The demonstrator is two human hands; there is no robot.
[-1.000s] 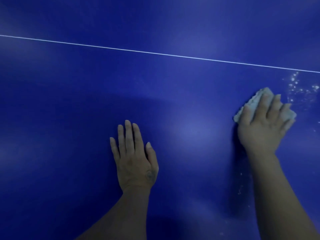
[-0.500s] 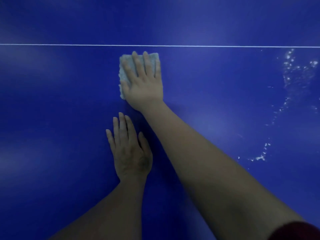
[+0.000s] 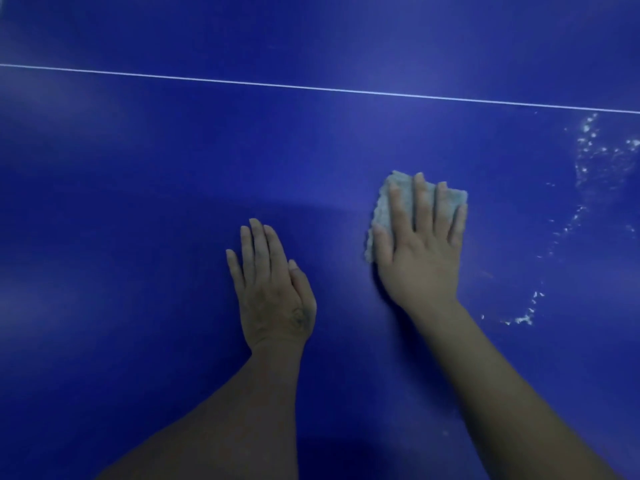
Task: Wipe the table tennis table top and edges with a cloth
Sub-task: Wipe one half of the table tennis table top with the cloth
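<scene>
cloth pale, folded, center-right of frame, flat on blue tabletop | right hand fingers straight, pressing it down | left hand flat, lower center, holds nothing | white line above | white specks right edge

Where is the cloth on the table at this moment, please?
In the head view the cloth lies right of centre on the blue table top, pressed flat under the right hand, below the white line and left of the white specks.

Cloth under right hand; droplets, perhaps, rightward
</scene>
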